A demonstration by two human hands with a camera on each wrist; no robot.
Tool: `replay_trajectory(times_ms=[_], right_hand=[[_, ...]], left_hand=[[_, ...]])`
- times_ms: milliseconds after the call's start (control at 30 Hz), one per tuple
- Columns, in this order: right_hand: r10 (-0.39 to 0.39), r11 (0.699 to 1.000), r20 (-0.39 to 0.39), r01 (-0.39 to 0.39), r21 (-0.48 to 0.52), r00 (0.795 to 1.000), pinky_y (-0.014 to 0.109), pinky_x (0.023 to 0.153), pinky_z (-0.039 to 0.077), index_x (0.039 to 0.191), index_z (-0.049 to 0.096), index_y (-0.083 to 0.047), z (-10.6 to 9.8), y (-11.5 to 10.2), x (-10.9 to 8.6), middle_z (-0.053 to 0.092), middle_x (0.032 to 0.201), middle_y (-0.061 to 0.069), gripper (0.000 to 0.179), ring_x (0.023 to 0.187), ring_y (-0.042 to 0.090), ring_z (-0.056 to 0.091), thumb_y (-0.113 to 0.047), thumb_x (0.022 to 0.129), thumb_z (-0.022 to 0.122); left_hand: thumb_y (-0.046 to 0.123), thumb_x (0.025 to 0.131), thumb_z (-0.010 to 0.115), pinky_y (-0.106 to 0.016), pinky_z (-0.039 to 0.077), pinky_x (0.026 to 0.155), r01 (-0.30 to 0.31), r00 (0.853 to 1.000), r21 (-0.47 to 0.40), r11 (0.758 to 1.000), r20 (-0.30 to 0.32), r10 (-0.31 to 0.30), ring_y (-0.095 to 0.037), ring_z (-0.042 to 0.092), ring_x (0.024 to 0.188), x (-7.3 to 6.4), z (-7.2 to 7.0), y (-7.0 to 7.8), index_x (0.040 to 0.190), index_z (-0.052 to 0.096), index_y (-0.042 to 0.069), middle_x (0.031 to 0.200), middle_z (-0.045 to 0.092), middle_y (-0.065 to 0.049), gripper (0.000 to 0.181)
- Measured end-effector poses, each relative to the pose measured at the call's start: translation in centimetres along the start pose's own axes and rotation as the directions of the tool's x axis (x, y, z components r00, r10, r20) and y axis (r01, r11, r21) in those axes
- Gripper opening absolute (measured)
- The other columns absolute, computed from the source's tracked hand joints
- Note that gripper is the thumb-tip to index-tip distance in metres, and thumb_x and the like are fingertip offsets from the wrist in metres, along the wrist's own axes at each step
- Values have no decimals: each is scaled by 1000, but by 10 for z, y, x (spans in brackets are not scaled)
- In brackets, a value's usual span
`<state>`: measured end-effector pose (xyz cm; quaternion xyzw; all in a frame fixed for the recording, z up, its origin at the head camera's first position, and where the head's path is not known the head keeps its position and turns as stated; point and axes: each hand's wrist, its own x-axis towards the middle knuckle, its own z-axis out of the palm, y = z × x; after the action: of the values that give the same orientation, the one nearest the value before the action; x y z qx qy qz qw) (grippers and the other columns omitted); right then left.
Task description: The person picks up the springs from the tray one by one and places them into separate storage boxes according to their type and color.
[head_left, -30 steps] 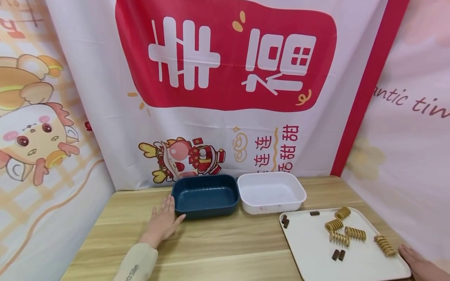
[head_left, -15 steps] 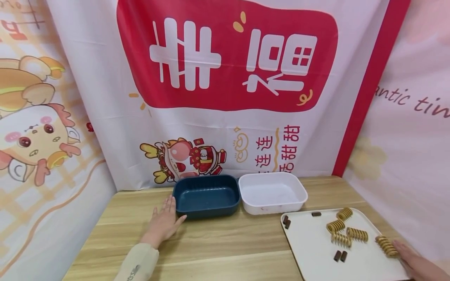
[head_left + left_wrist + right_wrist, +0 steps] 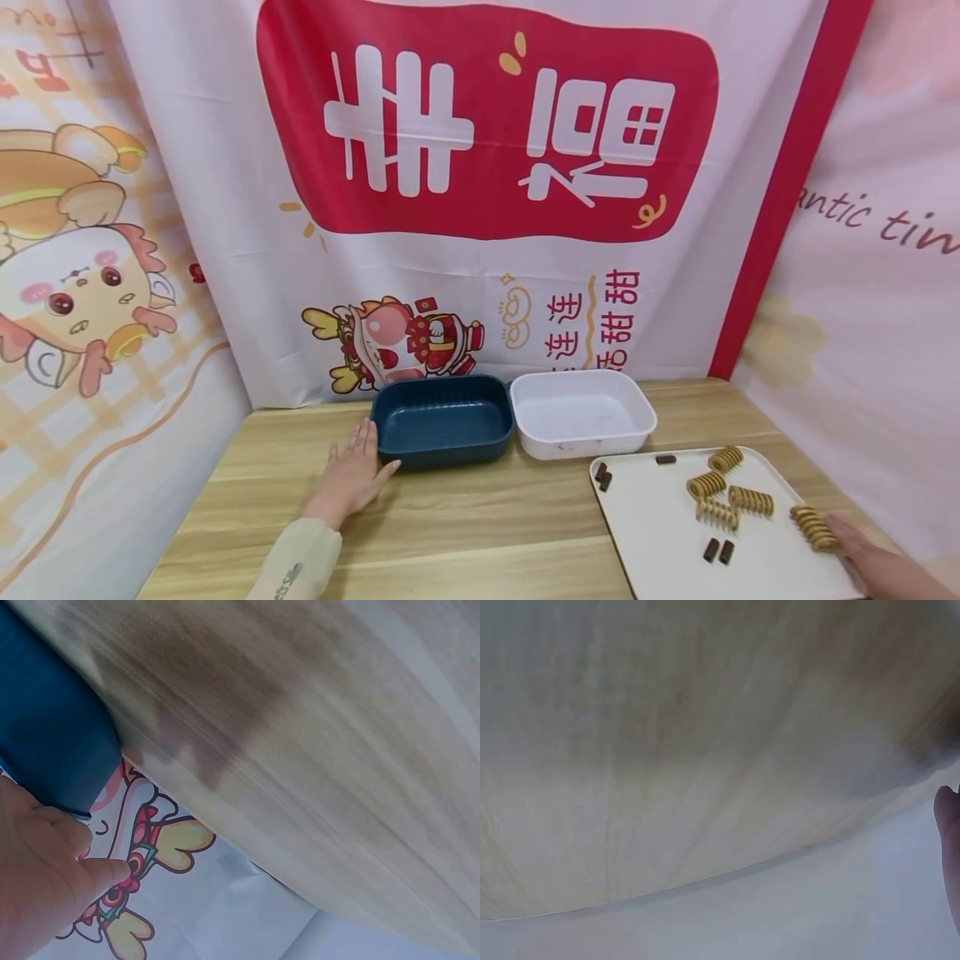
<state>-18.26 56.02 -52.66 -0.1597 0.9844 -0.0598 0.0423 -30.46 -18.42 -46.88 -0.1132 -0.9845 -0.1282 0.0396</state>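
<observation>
My left hand (image 3: 345, 479) lies beside the left end of the dark blue box (image 3: 442, 457), fingers extended, fingertips at its wall and thumb by its near corner. In the left wrist view, part of that hand (image 3: 45, 877) shows next to the blue box (image 3: 52, 727). My right hand (image 3: 873, 558) is at the right rim of the cream tray (image 3: 660, 533), its fingertips close to a coiled golden-brown piece (image 3: 813, 529); whether they touch that piece cannot be told. Only a sliver of the right hand (image 3: 950, 832) appears in the right wrist view.
A white box (image 3: 585, 448) stands against the blue one's right side. On the tray lie several more coiled pieces (image 3: 752, 500) and several small dark brown cylinders (image 3: 711, 550). A printed cloth (image 3: 487, 250) hangs behind the wooden table (image 3: 465, 533), with more cloth at both sides.
My right hand has come in from the right to the tray's rim. The tray and the pieces on it have shifted slightly left. My left hand keeps its place by the blue box.
</observation>
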Motion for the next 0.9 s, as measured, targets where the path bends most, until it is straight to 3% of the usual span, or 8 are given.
replay_trajectory(times_ms=[133,200,267,300,367,433,633,900], right_hand=[[-6,999,3,7,-35,1000,35,73,51,140,-11,15,0,-10,1,4,134,51,120,98,39,59,-48,79,70],[-71,988,-69,61,-138,995,30,76,50,144,-16,6,4,-16,3,-18,145,32,120,128,38,36,-52,80,67],[-198,965,-169,162,-205,966,22,92,41,147,-17,-2,8,-22,6,-27,149,5,118,141,17,9,-49,80,68],[-256,952,-212,208,-225,943,17,99,33,148,-18,-6,11,-25,9,-30,147,-4,110,140,9,-5,-43,85,65],[-388,903,-342,279,-328,856,6,102,12,150,-12,-10,17,-32,14,-27,146,-18,95,130,-9,-20,-37,92,59],[-459,875,-410,321,-363,788,3,99,-5,150,-10,-11,22,-41,19,-22,150,-15,78,134,-7,-16,-26,99,47],[-505,850,-497,306,-428,706,5,102,-2,150,-9,-17,31,-63,27,-16,154,-12,56,137,-4,-10,-33,103,16],[-696,718,-556,459,-524,454,17,111,7,150,6,0,40,-78,51,3,158,8,56,143,12,4,-30,104,18]], left_hand=[[44,97,45,-67,8,105,1,1000,-4,1000,0,-1,-43,13,139,1,0,-1,144,17,-14,151,14,-29,79],[44,97,44,-66,7,105,4,1000,-7,1000,1,-4,-42,13,139,1,0,-1,144,17,-14,152,14,-28,79],[43,98,44,-66,7,105,7,1000,-9,1000,-2,-7,-43,13,139,1,0,-1,144,17,-14,152,14,-29,78],[43,98,43,-66,7,105,9,1000,-9,1000,-4,-9,-42,13,139,1,0,-1,144,17,-14,152,14,-28,77],[43,99,42,-66,7,105,12,1000,-9,1000,-8,-13,-42,13,140,1,0,-1,144,18,-13,152,14,-28,76],[42,99,40,-66,7,105,13,1000,-7,1000,-11,-13,-42,13,140,2,0,-1,144,18,-12,152,15,-27,75],[43,100,38,-66,6,106,10,1000,-3,1000,1,-10,-41,13,140,1,0,-1,145,19,-11,153,13,-26,73],[41,100,38,-67,7,105,-3,1000,-8,1000,-19,2,-42,14,139,1,3,-2,145,19,-12,152,13,-27,72]])
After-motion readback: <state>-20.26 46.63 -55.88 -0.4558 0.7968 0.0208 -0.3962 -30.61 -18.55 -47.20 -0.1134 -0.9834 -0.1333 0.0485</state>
